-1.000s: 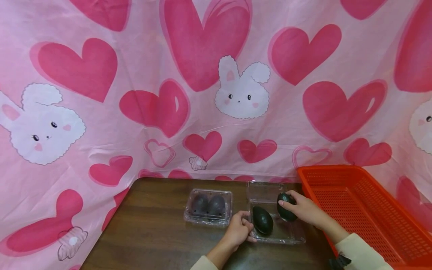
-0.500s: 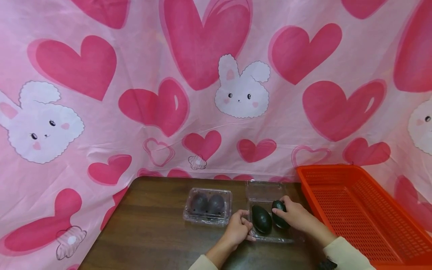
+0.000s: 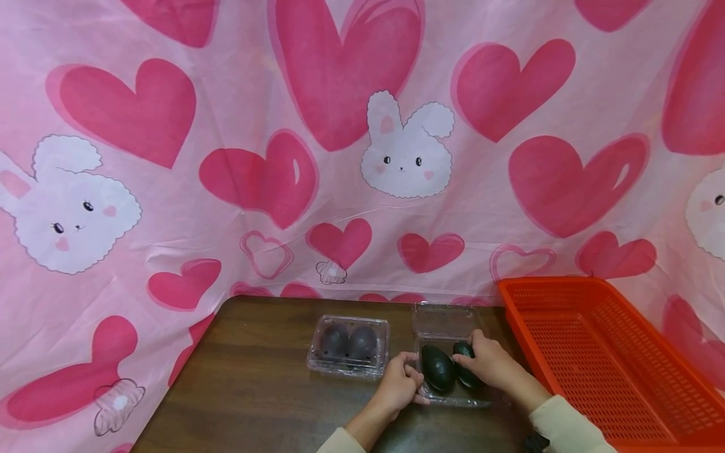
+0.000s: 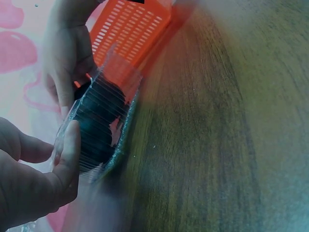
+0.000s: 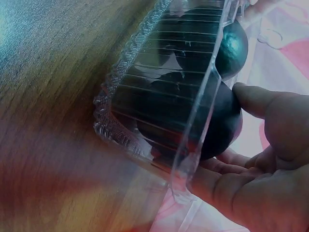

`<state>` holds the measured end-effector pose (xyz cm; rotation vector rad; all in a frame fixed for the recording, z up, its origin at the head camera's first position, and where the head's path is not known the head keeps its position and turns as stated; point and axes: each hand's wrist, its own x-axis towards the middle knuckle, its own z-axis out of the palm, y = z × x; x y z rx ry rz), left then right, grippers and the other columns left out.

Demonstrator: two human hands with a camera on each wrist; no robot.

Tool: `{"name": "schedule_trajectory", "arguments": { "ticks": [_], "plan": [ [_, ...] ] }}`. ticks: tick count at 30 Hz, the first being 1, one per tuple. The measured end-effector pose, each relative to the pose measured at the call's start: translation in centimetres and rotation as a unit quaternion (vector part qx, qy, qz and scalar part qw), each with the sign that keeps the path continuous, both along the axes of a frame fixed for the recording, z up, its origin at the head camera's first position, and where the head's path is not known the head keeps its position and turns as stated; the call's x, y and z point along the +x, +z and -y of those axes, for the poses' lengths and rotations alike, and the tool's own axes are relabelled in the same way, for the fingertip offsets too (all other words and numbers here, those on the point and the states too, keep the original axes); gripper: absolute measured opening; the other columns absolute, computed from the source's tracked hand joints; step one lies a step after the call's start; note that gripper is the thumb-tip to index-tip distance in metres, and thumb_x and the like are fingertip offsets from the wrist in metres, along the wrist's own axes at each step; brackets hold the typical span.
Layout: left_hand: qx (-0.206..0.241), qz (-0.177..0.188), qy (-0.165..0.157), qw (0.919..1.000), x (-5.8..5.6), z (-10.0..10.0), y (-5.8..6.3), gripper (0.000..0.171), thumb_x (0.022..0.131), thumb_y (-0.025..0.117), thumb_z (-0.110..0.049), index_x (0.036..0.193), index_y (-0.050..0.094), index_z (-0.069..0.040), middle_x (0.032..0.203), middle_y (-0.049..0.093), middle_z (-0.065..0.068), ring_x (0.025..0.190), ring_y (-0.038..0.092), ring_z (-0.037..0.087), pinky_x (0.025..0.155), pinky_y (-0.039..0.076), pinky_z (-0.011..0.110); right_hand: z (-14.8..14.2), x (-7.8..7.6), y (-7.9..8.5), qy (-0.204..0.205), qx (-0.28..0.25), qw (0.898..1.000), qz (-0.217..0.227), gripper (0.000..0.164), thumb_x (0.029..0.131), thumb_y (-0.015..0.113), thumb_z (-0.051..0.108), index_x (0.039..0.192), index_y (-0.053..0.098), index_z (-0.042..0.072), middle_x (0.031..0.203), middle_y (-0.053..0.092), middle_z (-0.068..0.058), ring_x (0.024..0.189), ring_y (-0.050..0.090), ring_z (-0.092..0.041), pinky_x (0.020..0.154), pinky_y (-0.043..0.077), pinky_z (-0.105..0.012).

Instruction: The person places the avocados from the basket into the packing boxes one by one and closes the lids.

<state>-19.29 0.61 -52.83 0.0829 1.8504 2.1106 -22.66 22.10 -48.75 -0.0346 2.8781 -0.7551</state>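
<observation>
A clear plastic clamshell container (image 3: 459, 401) lies with its lid (image 3: 444, 319) folded back on the brown table. Its left side holds one dark green avocado (image 3: 438, 369). Beside that, my right hand (image 3: 491, 360) grips a second avocado (image 3: 467, 374), low inside the container's right half. In the right wrist view, the thumb (image 5: 258, 99) lies along the held avocado (image 5: 219, 125), which sits behind the clear ribbed wall. My left hand (image 3: 396, 385) pinches the container's left rim between thumb and fingers, plainly seen in the left wrist view.
A shut clear container (image 3: 348, 368) with two dark round fruits stands left of the open one. An orange-red perforated basket (image 3: 600, 352) takes up the right side. Pink heart-and-rabbit cloth (image 3: 340, 207) hangs behind the table (image 3: 255, 365).
My right hand has moved left and down with the avocado, from over the container's right part into it beside the other avocado. The left hand has stayed at the rim.
</observation>
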Motion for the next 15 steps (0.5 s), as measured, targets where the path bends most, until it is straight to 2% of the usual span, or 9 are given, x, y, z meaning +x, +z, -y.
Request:
{"name": "schedule_trajectory", "arguments": {
  "ticks": [4,15],
  "plan": [
    [0.003,-0.001,0.001,1.0000,-0.06,-0.04,-0.04,0.042,0.087,0.049,0.013,0.129,0.041,0.009,0.074,0.048,0.003,0.054,0.051,0.014,0.051,0.060,0.035,0.19,-0.13,-0.08,-0.007,0.008,1.000,0.002,0.057,0.079,0.076,0.041,0.103,0.049,-0.002,0.083,0.060,-0.012,0.069,0.056,-0.020,0.066,0.059,-0.041],
    [0.006,-0.004,-0.001,1.0000,-0.06,-0.06,-0.10,0.043,0.086,0.049,0.014,0.128,0.042,0.010,0.075,0.048,0.003,0.055,0.050,0.014,0.051,0.060,0.035,0.60,-0.12,0.15,0.017,0.065,0.998,-0.021,0.056,0.080,0.074,0.042,0.102,0.057,-0.006,0.084,0.065,-0.018,0.072,0.061,-0.024,0.072,0.060,-0.047]
  ]
}}
